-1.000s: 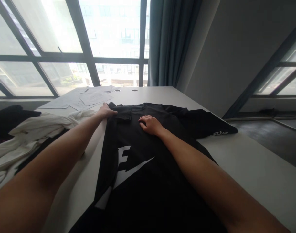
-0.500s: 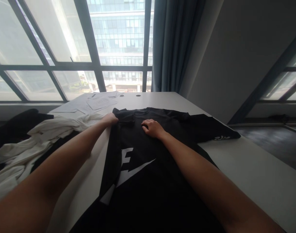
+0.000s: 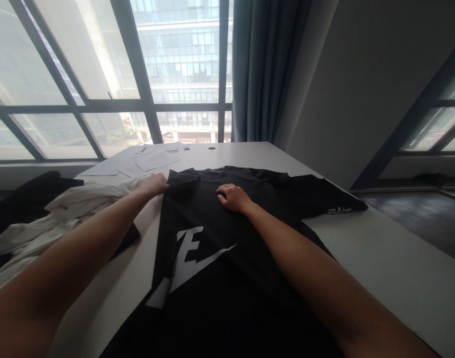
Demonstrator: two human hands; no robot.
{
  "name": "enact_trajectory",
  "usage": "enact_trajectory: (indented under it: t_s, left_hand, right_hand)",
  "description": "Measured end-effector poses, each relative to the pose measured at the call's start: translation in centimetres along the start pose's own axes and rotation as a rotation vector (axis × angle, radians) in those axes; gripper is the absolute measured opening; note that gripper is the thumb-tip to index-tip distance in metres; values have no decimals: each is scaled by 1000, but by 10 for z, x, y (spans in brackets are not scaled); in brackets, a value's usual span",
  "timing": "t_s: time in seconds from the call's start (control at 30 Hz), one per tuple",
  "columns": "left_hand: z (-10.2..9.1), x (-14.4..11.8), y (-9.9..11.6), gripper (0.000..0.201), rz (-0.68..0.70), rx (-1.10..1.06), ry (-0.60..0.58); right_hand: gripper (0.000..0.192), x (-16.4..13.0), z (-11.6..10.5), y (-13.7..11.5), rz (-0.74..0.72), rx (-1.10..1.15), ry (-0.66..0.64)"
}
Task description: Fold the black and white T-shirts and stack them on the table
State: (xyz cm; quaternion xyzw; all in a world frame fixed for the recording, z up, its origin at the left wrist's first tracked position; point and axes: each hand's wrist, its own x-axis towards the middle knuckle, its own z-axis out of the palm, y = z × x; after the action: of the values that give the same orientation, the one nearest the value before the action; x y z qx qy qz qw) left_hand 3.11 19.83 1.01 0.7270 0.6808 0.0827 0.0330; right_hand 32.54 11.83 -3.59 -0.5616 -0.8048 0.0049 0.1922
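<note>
A black T-shirt [image 3: 212,233] with a white printed logo [image 3: 190,256] lies flat on a white table [image 3: 380,248], its collar pointing away from me. Its left side is folded inward, and its right sleeve [image 3: 324,199] is spread out to the right. My left hand [image 3: 155,183] grips the folded left shoulder edge of the shirt. With fingers curled, my right hand [image 3: 233,196] presses down on the chest just below the collar.
A heap of white and black clothes [image 3: 52,214] lies at the table's left side. Loose papers [image 3: 145,161] sit at the far end near two cable holes [image 3: 211,148]. Behind stand windows and a blue-grey curtain [image 3: 261,69].
My left hand has pulled the shirt's left shoulder edge a little to the left, uncovering more of the white logo. My right hand has stayed where it was.
</note>
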Motion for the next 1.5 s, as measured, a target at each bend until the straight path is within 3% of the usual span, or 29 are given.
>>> enact_trajectory:
  t_s: [0.1,0.2,0.33,0.47,0.63,0.77,0.93,1.13,1.37,1.5]
  left_hand:
    - [4,-41,25,54,121,156,61]
    - [15,-93,41,72,268,202,-85]
    - [20,-148,44,68,276,226,-249]
    - [12,-166,35,75,321,212,-334]
    - [0,-145,24,77,328,82,-369]
    - [-2,-117,30,60,294,79,-160]
    - [7,-81,49,61,316,216,111]
    - [13,-38,67,32,312,255,68]
    - [3,-5,112,36,270,23,164]
    - [17,4,127,36,286,-63,97]
  right_hand:
    - [32,0,0,0,0,-2,1]
    - [32,1,1,1,-2,-5,-8]
    - [34,3,1,4,16,-13,-22]
    - [36,3,2,8,66,1,-29]
    - [38,4,4,10,70,9,-22]
    - [37,4,4,9,73,-2,-20]
    - [37,3,3,7,68,-5,-22]
    - [37,2,2,6,70,-3,-14]
    - [36,1,1,4,77,-21,-14]
    - [36,0,1,4,74,-26,-4]
